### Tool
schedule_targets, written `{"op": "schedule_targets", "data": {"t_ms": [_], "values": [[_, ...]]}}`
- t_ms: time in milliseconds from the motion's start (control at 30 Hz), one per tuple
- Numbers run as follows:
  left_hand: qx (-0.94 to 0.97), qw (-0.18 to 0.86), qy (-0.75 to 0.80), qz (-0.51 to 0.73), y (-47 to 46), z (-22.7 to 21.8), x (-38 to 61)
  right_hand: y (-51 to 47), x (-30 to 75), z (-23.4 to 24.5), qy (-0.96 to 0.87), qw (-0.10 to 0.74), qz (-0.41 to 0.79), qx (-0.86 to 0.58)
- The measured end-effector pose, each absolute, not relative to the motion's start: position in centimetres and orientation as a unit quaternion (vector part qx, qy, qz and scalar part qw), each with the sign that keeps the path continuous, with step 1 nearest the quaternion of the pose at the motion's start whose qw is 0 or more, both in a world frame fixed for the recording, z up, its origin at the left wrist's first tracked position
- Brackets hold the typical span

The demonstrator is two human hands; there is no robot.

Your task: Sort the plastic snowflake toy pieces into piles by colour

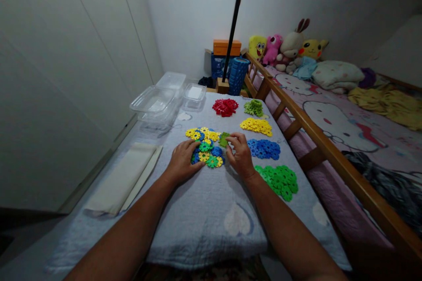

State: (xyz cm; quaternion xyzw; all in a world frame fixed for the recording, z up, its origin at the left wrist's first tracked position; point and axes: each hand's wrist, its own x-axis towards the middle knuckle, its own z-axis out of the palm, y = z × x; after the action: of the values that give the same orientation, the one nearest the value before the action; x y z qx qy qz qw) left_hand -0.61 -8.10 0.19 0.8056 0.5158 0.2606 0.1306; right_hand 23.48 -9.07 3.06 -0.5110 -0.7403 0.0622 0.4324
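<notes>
A mixed pile of flower-shaped plastic discs point(204, 156), in yellow, blue and green, lies in the middle of the cloth-covered table. My left hand point(183, 160) rests at the pile's left side, thumb and fingers apart around its edge. On the other side, my right hand point(241, 156) has its fingers curled, with a light green plastic piece point(224, 139) at the tips of thumb and index finger. Sorted piles stand to the right: yellow discs point(256, 127), blue discs point(265, 149) and green discs point(280, 181). Farther back are red pieces point(225, 107) and light green pieces point(253, 108).
Clear plastic containers point(153, 100) stand at the back left. A folded pale cloth point(123, 178) lies at the left edge. The bed's wooden rail point(308, 134) borders the table's right side. A black pole point(234, 26) rises from a wooden block behind.
</notes>
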Motion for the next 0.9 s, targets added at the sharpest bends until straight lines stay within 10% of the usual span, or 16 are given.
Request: {"op": "schedule_targets", "data": {"t_ms": [900], "values": [[0.797, 0.136, 0.534, 0.248, -8.5, 0.8, -0.1, -8.3, 24.4, 3.9, -0.638, 0.429, 0.257, -0.586]]}}
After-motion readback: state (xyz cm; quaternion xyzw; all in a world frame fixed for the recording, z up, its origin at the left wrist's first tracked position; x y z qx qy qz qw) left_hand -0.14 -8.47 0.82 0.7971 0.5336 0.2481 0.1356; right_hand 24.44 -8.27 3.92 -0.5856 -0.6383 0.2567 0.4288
